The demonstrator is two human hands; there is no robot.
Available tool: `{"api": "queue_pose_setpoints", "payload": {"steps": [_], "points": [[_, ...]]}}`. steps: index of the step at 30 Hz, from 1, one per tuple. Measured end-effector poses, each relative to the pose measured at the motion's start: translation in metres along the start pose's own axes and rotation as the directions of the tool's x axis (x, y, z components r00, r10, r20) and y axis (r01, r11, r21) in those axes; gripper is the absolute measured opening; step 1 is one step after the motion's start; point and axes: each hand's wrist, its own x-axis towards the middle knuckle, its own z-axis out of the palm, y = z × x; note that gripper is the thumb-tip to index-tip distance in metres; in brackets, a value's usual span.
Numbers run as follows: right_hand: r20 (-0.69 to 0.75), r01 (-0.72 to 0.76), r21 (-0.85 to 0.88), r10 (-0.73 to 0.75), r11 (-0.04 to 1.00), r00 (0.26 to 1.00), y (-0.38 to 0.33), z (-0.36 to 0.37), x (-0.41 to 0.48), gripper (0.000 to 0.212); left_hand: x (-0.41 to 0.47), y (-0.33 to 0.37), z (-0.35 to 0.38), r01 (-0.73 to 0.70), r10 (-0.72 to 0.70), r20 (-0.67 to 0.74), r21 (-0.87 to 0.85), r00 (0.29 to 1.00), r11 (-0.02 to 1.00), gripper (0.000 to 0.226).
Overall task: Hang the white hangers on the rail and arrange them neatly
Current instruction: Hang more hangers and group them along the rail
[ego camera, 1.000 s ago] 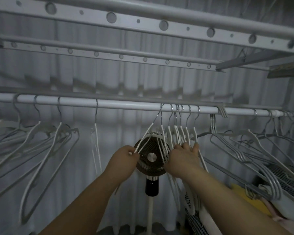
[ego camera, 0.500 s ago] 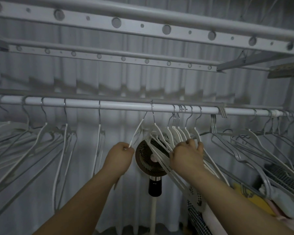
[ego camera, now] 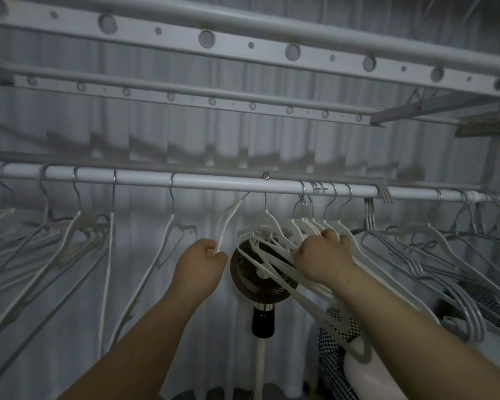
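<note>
A white rail (ego camera: 214,181) runs across the view at mid height. My left hand (ego camera: 199,261) is shut on the shoulder of one white hanger (ego camera: 227,219), whose hook sits on the rail just left of the middle. My right hand (ego camera: 321,258) grips a bunch of several white hangers (ego camera: 289,229) that hang close together on the rail to the right of it. More white hangers (ego camera: 78,226) hang spread out along the left part of the rail, one of them alone (ego camera: 168,235).
Grey wire hangers (ego camera: 416,249) crowd the right end of the rail. A standing fan (ego camera: 260,281) is behind the hands, in front of a pale curtain. Perforated bars (ego camera: 243,47) run overhead. Checked cloth (ego camera: 338,350) and folded laundry lie at lower right.
My left hand has drawn one white hanger leftward along the rail, away from the bunch. My right hand has kept its hold on the bunch.
</note>
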Motion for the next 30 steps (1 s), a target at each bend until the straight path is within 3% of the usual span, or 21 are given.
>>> {"api": "queue_pose_setpoints", "payload": {"steps": [8, 17, 19, 30], "points": [[0.1, -0.022, 0.025, 0.019, 0.999, 0.995, 0.0, -0.009, 0.018, 0.028, 0.009, -0.006, -0.007, -0.092, 0.095, -0.105, 0.034, 0.99, 0.995, 0.013], [-0.07, -0.059, 0.078, 0.065, 0.995, 0.995, 0.001, -0.001, 0.012, 0.038, 0.005, -0.02, -0.008, 0.01, -0.018, -0.053, -0.148, 0.998, 0.989, 0.019], [-0.083, -0.063, 0.069, 0.068, 0.996, 0.994, 0.0, 0.003, 0.008, 0.037, 0.0, -0.022, -0.009, 0.011, -0.019, -0.043, -0.172, 0.999, 0.985, 0.011], [-0.1, -0.041, 0.023, 0.044, 0.999, 0.994, -0.007, 0.016, -0.019, 0.038, -0.017, -0.029, -0.019, 0.034, -0.035, 0.0, -0.199, 0.999, 0.979, 0.012]]}}
